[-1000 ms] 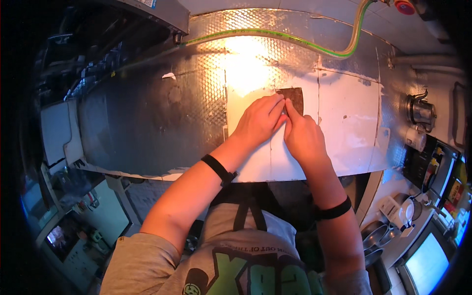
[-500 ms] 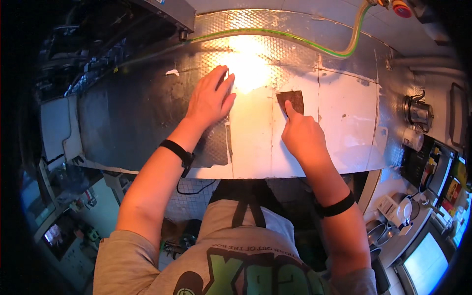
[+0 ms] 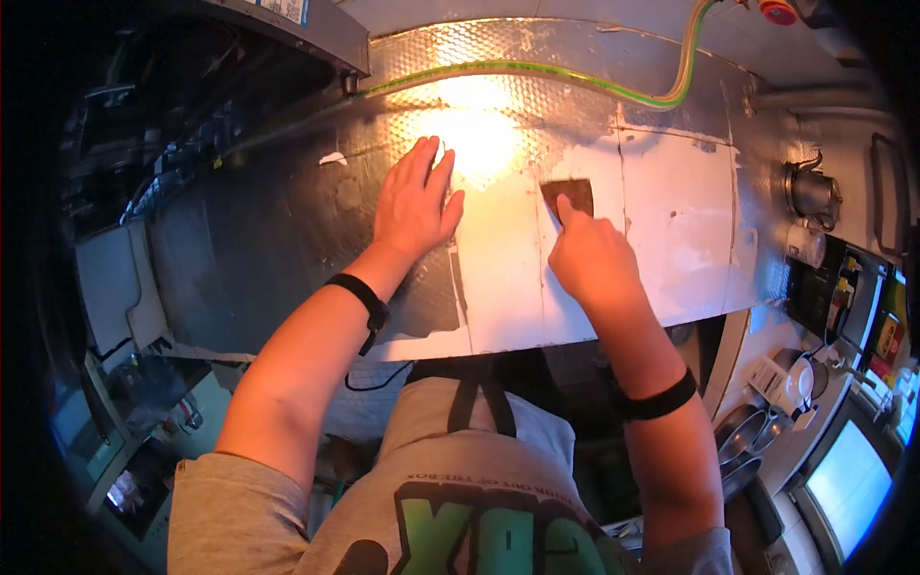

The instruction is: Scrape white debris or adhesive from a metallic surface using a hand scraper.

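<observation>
Fingers of the left hand (image 3: 412, 209): extended, slightly parted, thumb apart, grasping nothing visible; over the dark foil-like covering (image 3: 287, 240) near its border with the white surface (image 3: 671, 182), contact uncertain from above. Fingers of the right hand (image 3: 596, 257): index straight along a flat brown scraper (image 3: 580, 195), the rest curled, handle hidden. Scraper: blade over the white surface, well apart from the left hand. Change: a second ago both hands met at the blade; now the right alone has the tool. Also listed: pale scrap (image 3: 333, 158), green-striped hose (image 3: 517, 64) toward the back.
</observation>
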### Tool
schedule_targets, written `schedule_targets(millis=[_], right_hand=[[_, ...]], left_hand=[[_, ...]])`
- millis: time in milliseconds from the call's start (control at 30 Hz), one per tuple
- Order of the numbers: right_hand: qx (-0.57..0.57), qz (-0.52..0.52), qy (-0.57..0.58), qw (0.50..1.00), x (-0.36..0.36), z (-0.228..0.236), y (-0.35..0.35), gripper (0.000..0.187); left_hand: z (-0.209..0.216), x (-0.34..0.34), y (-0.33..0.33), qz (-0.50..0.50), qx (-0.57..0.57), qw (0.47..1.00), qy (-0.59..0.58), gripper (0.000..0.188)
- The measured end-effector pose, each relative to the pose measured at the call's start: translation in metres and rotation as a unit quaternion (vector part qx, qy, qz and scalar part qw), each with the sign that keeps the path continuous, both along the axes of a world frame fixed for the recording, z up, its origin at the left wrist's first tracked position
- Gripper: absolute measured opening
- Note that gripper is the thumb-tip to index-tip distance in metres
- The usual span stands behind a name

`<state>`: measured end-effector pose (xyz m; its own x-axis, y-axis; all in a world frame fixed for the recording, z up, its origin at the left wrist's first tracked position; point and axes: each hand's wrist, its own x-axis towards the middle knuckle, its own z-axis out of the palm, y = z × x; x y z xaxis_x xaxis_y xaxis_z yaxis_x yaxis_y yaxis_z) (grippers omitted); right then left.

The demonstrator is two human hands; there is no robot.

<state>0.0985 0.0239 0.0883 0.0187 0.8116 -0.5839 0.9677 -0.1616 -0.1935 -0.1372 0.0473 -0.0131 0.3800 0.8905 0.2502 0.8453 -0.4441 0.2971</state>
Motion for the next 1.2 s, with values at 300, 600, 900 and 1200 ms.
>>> schedule_targets(millis=[300, 600, 900, 1200], right_hand=[[0.027, -0.04, 0.024, 0.999, 0.002, -0.006, -0.002, 0.05], [-0.016, -0.071, 0.21, 0.975, 0.024, 0.004, -0.023, 0.056], [0.163, -0.054, 0.255, 0.952, 0.039, -0.007, -0.082, 0.061], [0.197, -0.068, 0.179, 0.961, 0.067, -0.01, -0.09, 0.056]], left_hand=[[0.011, 0.032, -0.007, 0.029, -0.028, 0.999, 0.015, 0.056], [0.023, 0.116, -0.031, -0.097, -0.062, 0.983, -0.14, 0.04], [0.04, 0.124, -0.039, -0.06, -0.095, 0.994, 0.016, 0.04], [0.034, 0.101, -0.052, -0.076, -0.107, 0.99, -0.058, 0.043]])
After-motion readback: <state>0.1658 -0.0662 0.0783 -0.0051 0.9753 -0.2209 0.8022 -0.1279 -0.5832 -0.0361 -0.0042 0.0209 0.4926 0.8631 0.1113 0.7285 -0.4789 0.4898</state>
